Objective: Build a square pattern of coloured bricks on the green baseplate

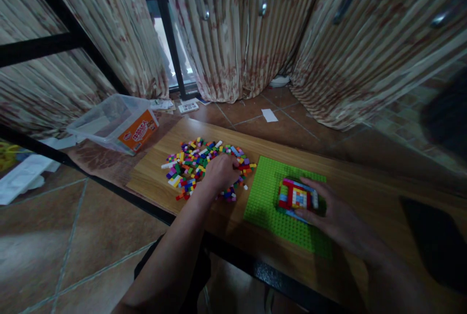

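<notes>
My left hand (222,172) reaches into a loose pile of small coloured building bricks (193,161). Its fingers are curled together and point down among the bricks; whatever they pinch is hidden. On a green studded baseplate (264,197) sits a low, blocky brick model (298,198) in red, white, yellow and blue. My right hand (323,204) grips this model from its right side, with the thumb along the near edge and the fingers along the far edge. Part of the model's right end is covered by that hand.
The wooden tabletop (175,141) has a dark metal edge (233,255) nearest me. A dark flat object (434,241) lies at the right. Beyond the table's left end stands a clear plastic box (98,129) with an orange label. Striped curtains (233,37) hang behind.
</notes>
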Available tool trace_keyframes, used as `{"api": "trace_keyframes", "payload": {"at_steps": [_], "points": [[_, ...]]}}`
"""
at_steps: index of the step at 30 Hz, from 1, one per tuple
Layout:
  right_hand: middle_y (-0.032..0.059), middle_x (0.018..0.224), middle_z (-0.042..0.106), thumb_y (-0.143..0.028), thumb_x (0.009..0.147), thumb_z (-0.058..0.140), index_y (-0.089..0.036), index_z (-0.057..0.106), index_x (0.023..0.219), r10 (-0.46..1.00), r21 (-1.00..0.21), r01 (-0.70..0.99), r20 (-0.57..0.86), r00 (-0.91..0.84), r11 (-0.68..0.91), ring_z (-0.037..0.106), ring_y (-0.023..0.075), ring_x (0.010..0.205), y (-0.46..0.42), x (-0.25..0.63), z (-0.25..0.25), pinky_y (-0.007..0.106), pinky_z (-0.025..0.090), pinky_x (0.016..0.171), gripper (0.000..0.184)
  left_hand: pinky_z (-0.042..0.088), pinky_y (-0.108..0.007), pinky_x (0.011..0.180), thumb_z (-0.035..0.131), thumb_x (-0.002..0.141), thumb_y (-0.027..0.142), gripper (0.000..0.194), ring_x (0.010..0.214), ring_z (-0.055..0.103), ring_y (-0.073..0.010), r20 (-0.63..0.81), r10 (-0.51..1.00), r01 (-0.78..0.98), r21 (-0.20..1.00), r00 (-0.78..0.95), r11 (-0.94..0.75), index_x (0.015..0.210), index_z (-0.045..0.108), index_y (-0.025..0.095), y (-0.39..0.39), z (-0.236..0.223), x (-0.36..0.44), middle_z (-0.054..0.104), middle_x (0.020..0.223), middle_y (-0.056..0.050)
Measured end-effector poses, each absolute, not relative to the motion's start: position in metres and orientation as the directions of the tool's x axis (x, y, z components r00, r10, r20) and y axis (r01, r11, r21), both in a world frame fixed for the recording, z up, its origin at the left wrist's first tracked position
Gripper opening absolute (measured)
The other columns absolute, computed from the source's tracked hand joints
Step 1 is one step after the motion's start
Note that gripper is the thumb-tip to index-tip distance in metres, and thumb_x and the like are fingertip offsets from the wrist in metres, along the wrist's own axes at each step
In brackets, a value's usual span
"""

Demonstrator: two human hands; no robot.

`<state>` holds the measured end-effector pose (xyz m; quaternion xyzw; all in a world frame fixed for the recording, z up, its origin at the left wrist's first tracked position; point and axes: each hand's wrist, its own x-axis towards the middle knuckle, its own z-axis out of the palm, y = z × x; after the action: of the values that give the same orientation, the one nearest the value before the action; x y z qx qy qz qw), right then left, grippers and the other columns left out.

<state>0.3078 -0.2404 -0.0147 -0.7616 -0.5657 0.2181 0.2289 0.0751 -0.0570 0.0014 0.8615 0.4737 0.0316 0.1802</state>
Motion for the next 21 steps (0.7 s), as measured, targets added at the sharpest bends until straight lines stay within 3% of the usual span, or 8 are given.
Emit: {"api": "trace_keyframes", "payload": {"at_steps": [10, 17, 21], "points": [[0.0113, 0.137, 0.057, -0.06, 0.076, 0.061, -0.025, 0.052, 0.135, 0.956, -0.581, 0.772, -0.043, 0.289, -0.259, 0.059, 0.0327, 0.12, -0.239, 0.31, -0.021, 0.05, 0.047, 0.1, 0.069, 0.049, -0.027, 0.08, 0.056, 0.079, 0.018, 0.022, 0.093, 0.067, -0.0203, -0.127, 0.837, 0.808, 0.371, 0.532, -0.458, 0.092, 0.074, 0.02, -0.058, -0.002, 0.08, 0.074, 0.094, -0.006], [0.0124, 0.134, 0.06, -0.06, 0.077, 0.061, -0.024, 0.054, 0.133, 0.958, -0.578, 0.776, -0.033, 0.286, -0.252, 0.063, 0.0327, 0.114, -0.24, 0.31, -0.024, 0.05, 0.05, 0.096, 0.067, 0.05, -0.029, 0.077, 0.058, 0.083, 0.03, 0.019, 0.089, 0.067, -0.0218, -0.08, 0.845, 0.816, 0.322, 0.529, -0.48, 0.087, 0.073, 0.02, -0.068, 0.002, 0.085, 0.073, 0.088, -0.007], [0.012, 0.131, 0.062, -0.063, 0.075, 0.061, -0.024, 0.056, 0.131, 0.952, -0.584, 0.766, -0.037, 0.304, -0.267, 0.064, 0.0324, 0.111, -0.239, 0.311, -0.025, 0.049, 0.052, 0.093, 0.068, 0.051, -0.029, 0.081, 0.058, 0.083, 0.028, 0.018, 0.093, 0.067, -0.0229, -0.067, 0.853, 0.824, 0.307, 0.517, -0.476, 0.086, 0.073, 0.018, -0.071, -0.001, 0.091, 0.072, 0.093, -0.01]]}}
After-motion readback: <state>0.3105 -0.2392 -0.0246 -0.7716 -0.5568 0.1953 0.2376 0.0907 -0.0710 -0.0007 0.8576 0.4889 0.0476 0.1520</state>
